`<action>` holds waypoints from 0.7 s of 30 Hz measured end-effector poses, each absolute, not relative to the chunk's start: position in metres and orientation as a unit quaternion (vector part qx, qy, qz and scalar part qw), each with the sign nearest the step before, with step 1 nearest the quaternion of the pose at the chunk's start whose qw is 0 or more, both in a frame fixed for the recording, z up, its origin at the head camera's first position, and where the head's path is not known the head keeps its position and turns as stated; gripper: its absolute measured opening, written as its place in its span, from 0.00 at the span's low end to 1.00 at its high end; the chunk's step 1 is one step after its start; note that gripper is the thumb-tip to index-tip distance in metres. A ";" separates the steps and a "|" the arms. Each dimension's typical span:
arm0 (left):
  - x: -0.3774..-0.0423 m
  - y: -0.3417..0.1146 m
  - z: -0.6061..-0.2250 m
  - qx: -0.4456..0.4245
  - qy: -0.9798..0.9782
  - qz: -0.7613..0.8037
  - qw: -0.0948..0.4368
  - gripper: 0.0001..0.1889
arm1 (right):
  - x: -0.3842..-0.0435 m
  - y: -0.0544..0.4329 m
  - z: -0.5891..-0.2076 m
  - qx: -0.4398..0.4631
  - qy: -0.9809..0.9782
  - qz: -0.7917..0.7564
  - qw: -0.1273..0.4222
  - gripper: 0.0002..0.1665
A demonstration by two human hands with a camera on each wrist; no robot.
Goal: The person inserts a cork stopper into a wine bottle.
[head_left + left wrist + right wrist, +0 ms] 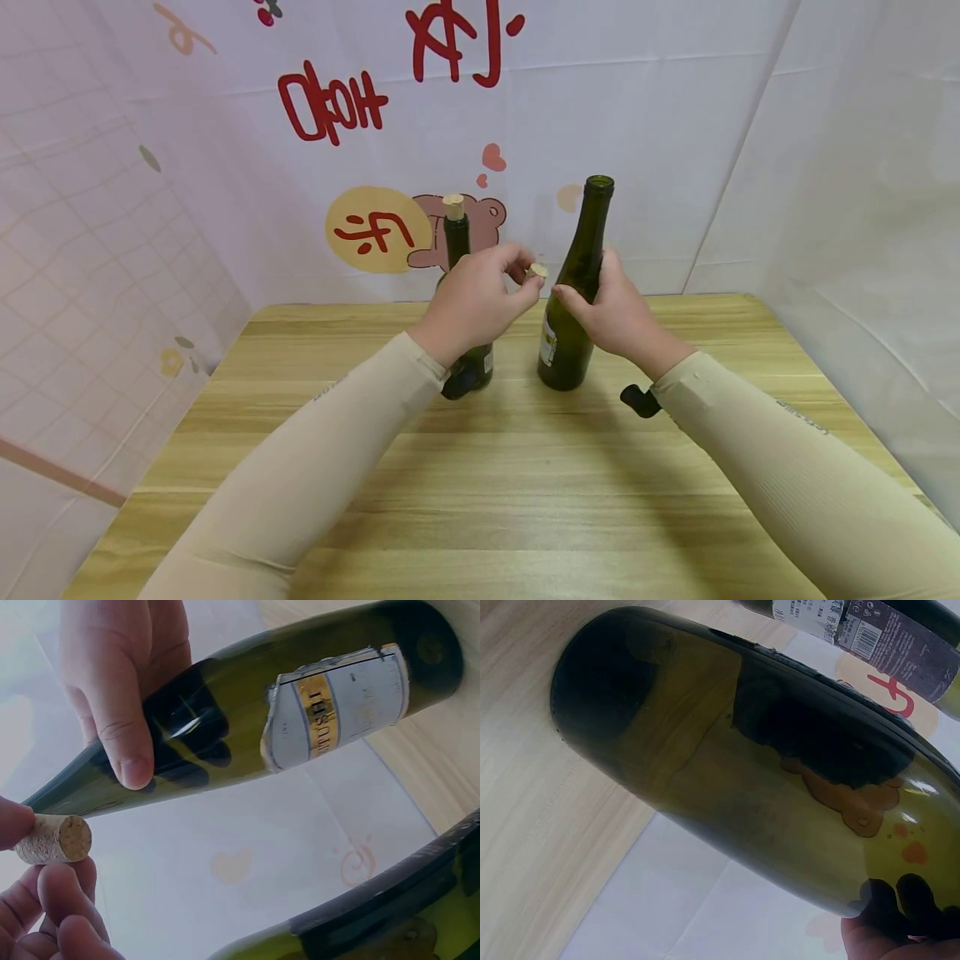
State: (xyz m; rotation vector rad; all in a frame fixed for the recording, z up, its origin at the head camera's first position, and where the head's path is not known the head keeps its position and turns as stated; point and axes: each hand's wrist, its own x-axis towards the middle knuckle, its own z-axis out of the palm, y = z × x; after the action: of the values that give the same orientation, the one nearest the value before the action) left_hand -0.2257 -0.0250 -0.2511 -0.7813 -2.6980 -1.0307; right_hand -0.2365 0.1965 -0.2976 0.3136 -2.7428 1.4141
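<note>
My left hand point(483, 292) pinches a short cork point(537, 271) between thumb and fingers; the cork's round end faces outward in the left wrist view. My right hand point(618, 312) grips a green glass wine bottle point(567, 333) around its shoulder, thumb across the front. That bottle stands on the table, leaning a little to the right in the head view, and its mouth is uncorked. A torn pale label point(341, 705) is on its side. Behind my left hand stands a second dark bottle point(457, 242) with a cork point(453, 206) in its neck, partly hidden by the hand.
The bottles are on a wood-grain table point(480, 500) near its back edge. A white cloth point(637, 108) with red characters and cartoon prints hangs behind, and more cloth lines both sides. A black wrist-mounted piece point(640, 401) juts out below the right cuff.
</note>
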 end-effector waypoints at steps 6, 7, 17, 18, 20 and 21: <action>-0.229 -0.022 -0.244 -0.262 -0.890 -0.361 0.095 0.11 | -0.236 0.197 -0.297 0.101 -0.883 0.457 0.017 0.41; -0.230 -0.022 -0.243 -0.261 -0.889 -0.364 0.096 0.11 | -0.236 0.197 -0.297 0.101 -0.883 0.457 0.017 0.41; -0.236 -0.015 -0.229 -0.262 -0.876 -0.390 0.110 0.10 | -0.236 0.197 -0.297 0.099 -0.889 0.446 0.021 0.41; -0.237 -0.015 -0.228 -0.261 -0.874 -0.394 0.111 0.10 | -0.236 0.197 -0.297 0.099 -0.889 0.447 0.020 0.41; -0.238 -0.013 -0.224 -0.260 -0.871 -0.401 0.111 0.10 | -0.236 0.197 -0.297 0.098 -0.889 0.447 0.019 0.41; -0.239 -0.013 -0.223 -0.259 -0.870 -0.404 0.111 0.10 | -0.236 0.197 -0.297 0.098 -0.889 0.447 0.019 0.41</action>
State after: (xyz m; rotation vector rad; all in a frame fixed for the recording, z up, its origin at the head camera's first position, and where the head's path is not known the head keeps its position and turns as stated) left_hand -0.2391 -0.0127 -0.2226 -0.7613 -2.5556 -1.1857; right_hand -0.2357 0.1974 -0.2965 0.3038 -2.7601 1.3865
